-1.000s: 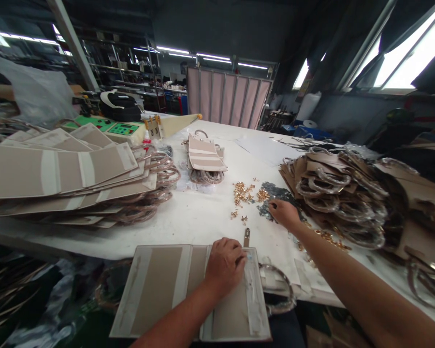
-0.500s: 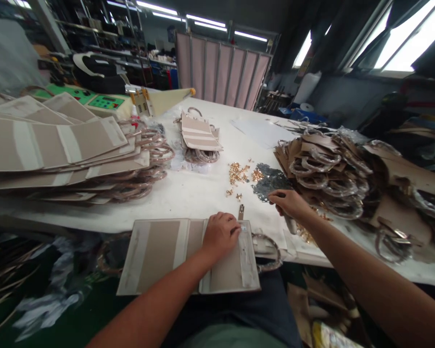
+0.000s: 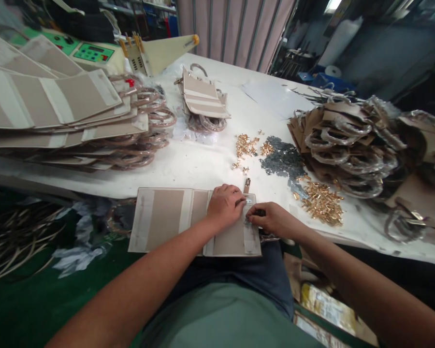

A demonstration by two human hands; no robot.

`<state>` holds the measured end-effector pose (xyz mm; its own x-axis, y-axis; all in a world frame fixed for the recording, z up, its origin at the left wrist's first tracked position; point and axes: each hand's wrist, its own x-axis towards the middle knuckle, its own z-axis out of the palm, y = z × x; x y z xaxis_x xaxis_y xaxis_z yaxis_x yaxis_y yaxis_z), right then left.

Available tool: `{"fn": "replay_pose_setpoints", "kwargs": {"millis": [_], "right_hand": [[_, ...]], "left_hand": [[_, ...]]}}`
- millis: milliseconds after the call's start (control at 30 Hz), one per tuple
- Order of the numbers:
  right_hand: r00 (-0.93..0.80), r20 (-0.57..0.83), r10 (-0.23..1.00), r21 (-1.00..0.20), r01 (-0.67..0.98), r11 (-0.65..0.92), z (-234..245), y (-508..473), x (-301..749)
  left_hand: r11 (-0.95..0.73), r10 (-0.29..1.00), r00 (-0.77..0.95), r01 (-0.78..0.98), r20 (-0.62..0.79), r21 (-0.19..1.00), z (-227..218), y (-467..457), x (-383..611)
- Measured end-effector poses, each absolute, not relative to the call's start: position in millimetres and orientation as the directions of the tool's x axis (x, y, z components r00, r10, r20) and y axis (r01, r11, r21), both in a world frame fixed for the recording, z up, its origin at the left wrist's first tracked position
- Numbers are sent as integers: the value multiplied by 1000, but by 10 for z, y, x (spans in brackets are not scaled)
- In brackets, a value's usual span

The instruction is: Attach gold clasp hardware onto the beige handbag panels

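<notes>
A beige bag panel (image 3: pixel 168 212) with pale strips lies open at the table's front edge and over my lap. My left hand (image 3: pixel 225 205) rests on its right part, fingers curled and pressed down near the upper right corner. A gold clasp piece (image 3: pixel 247 185) sticks out past the panel's top edge there. Just to the right, my right hand (image 3: pixel 270 218) pinches a small grey piece, seemingly a metal backing plate, against the panel's right strip. The fingertips hide most of it. Under the panel's right side, a wrapped handle (image 3: pixel 268 237) shows in part.
Grey metal plates (image 3: pixel 282 157) lie heaped beyond my right hand, beside gold fittings (image 3: pixel 322 203) and another gold cluster (image 3: pixel 245 145). Stacked panels with handles (image 3: pixel 83 108) stand at left, more wrapped bag pieces (image 3: pixel 348 145) at right. A small bag stack (image 3: pixel 205 96) sits farther back.
My right hand has moved left from the grey plates to the panel's right strip. My left hand stays on the panel. The view has tilted down.
</notes>
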<state>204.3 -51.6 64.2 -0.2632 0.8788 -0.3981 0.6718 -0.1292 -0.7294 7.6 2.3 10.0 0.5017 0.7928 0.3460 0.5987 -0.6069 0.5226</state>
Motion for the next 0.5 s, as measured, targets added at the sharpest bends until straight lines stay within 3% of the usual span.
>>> {"fn": "replay_pose_setpoints", "kwargs": {"millis": [233, 500], "right_hand": [[-328, -345, 879, -603, 795, 59, 667, -423, 2003], [-377, -320, 869, -594, 795, 126, 612, -383, 1999]], "left_hand": [[-599, 797, 504, 595, 332, 536, 72, 28, 85], [-603, 794, 511, 592, 330, 534, 47, 31, 88]]}}
